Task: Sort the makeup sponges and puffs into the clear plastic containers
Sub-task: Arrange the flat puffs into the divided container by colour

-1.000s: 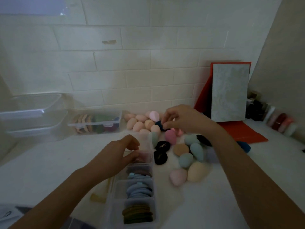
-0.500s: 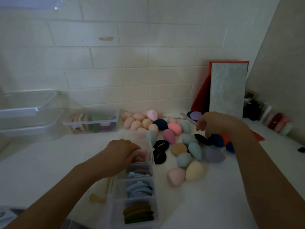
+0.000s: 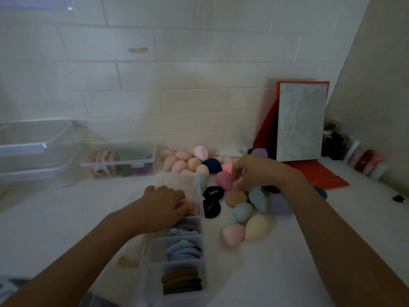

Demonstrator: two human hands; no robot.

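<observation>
Mid-sort, picking step: right hand point(image 3: 257, 171) curls its fingers down onto the dark pink teardrop foam sponge point(image 3: 224, 181) in the loose heap of coloured foam sponges and round puffs point(image 3: 256, 227) on the white counter; can't tell if it has a pinch yet. Left hand point(image 3: 167, 203) rests in an upper compartment of the long clear plastic divided container point(image 3: 152, 253), fingers tucked over pinkish puffs, grip hidden. Next move probably calls for a firm pinch on one sponge, then a lift across to a matching container.

Right hand point(image 3: 261, 171) at pink sponge point(image 3: 223, 182)
</observation>
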